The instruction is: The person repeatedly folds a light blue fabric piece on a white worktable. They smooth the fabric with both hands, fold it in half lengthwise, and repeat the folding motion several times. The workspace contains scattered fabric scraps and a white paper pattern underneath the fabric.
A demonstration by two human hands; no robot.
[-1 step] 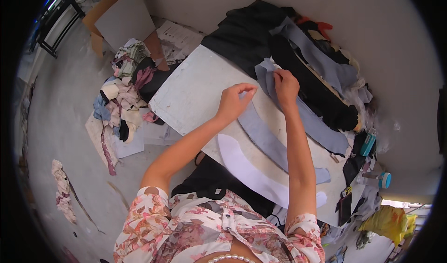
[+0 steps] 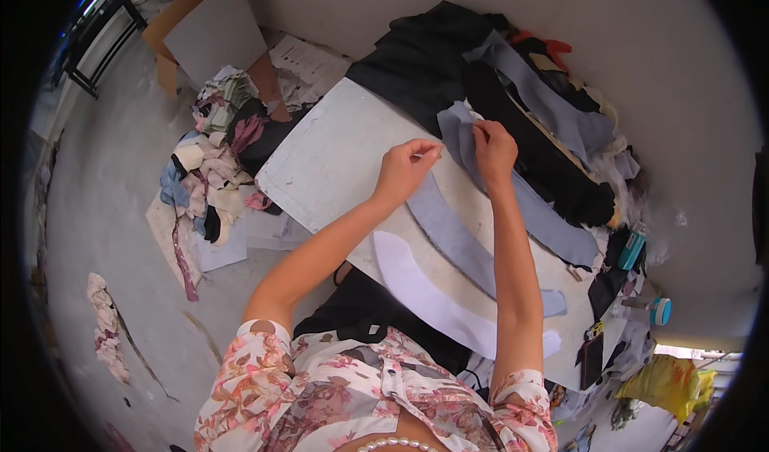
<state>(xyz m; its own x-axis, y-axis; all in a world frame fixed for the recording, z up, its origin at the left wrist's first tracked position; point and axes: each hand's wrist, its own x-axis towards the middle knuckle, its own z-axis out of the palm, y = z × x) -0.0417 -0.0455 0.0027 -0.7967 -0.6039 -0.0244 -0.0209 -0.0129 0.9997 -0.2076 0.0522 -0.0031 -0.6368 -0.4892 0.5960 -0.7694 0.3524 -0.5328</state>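
Observation:
My left hand (image 2: pixel 406 173) is over the upper end of a curved blue-grey fabric strip (image 2: pixel 452 232) on the board. Its thumb and fingertips are pinched together, and what they hold is too small to tell. To the right, my right hand (image 2: pixel 495 152) pinches at the edge of a second blue-grey fabric strip (image 2: pixel 458 132), whose upper end is rumpled. This strip runs on under my right wrist to a longer tail (image 2: pixel 553 228). Nearest my body lies a curved white strip (image 2: pixel 424 292), partly hidden by my right forearm.
The pale board (image 2: pixel 320 160) carries black cloth (image 2: pixel 416 60) at its far side and dark and grey strips (image 2: pixel 553 100) heaped at the right. A phone (image 2: pixel 592 360) and blue-lidded jar (image 2: pixel 661 311) lie right. Fabric scraps (image 2: pixel 212 164) and a cardboard box (image 2: pixel 180 12) stand left.
My left hand has shifted very slightly upward, and the blue-grey cloth seen between its thumb and fingers no longer shows there. My right hand is almost unmoved.

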